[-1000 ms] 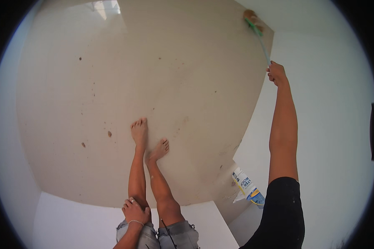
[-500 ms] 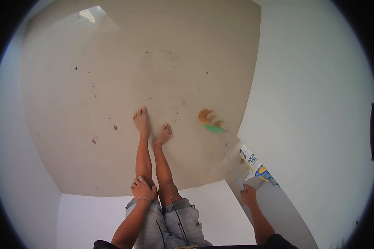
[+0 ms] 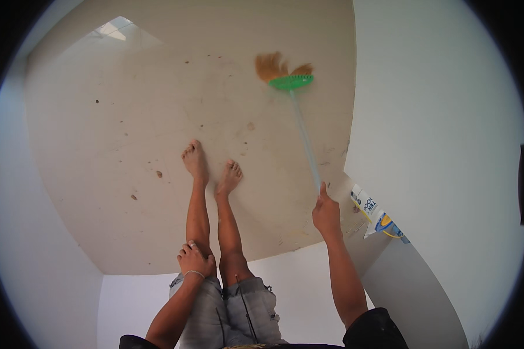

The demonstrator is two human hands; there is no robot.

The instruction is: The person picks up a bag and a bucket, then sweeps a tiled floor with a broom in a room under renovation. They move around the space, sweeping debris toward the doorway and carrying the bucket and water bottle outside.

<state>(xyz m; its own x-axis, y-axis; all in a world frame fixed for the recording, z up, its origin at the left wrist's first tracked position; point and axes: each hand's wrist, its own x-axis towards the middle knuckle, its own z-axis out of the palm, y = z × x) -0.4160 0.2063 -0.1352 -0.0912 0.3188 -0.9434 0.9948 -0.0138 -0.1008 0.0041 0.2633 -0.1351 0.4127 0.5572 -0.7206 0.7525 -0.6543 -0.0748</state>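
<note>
My right hand (image 3: 326,214) is closed round the pale handle of a broom (image 3: 304,136), its arm stretched forward. The broom has a green head and brown bristles, which fan out over the floor at the far right of my feet. My left hand (image 3: 195,259) holds no tool; it rests on my left leg at the knee, fingers lying over it, with a bracelet at the wrist.
Small dark bits (image 3: 159,174) lie scattered over the beige floor (image 3: 99,221). A white wall (image 3: 425,116) bounds the right side. By its corner stands a white, blue and yellow printed bag (image 3: 367,203). My bare feet (image 3: 195,160) are planted mid-floor.
My right hand has moved forward, pushing the broom's head away from me to the far part of the floor. My left hand stays on the knee.
</note>
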